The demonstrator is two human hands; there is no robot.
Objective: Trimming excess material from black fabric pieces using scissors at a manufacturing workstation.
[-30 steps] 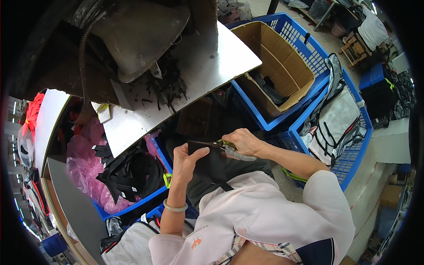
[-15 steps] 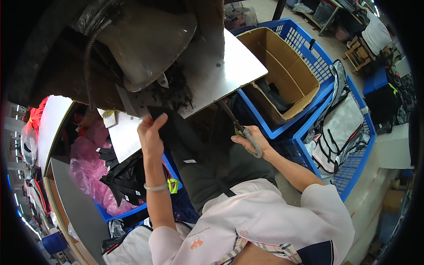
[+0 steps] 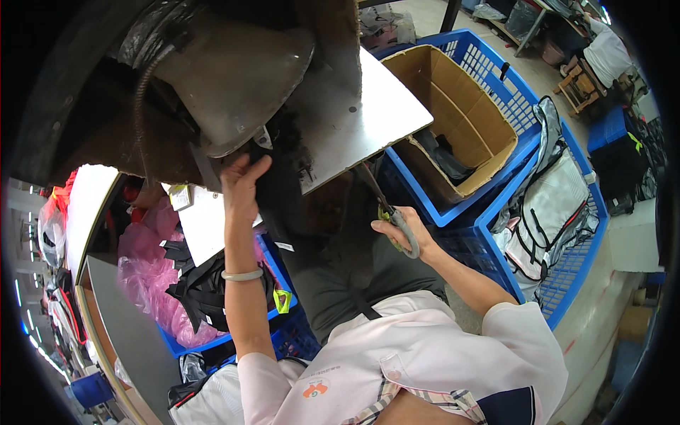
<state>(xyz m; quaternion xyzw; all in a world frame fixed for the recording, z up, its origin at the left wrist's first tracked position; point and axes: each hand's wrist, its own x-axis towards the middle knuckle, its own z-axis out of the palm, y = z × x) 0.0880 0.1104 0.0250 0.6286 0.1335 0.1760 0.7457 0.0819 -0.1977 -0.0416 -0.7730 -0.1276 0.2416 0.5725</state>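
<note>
My left hand [image 3: 242, 185] is closed on a long black fabric piece [image 3: 278, 202] at the edge of the white worktop [image 3: 386, 106]. The piece's far end lies beneath a cloudy hood [image 3: 227, 92], and its near part hangs toward my lap with a small white label [image 3: 284, 246] on it. My right hand [image 3: 407, 230] grips scissors [image 3: 402, 225] with grey-wrapped handles, their blades pointing up under the worktop's front edge. Whether the blades are apart is hard to see in the shade. Under the hood, a small metal part [image 3: 263, 137] sits just beyond my left fingertips.
Blue crates stand at the right, one with an open cardboard box [image 3: 453, 106], the other with silver-grey bags [image 3: 549, 205]. On the left, a blue crate [image 3: 173, 343] holds pink plastic [image 3: 145, 283] and black straps [image 3: 205, 290]. A ribbed hose [image 3: 142, 99] hangs beside the hood.
My left hand has moved farther in toward the hood, drawing the black fabric and its label along. My right hand keeps the scissors in nearly the same place.
</note>
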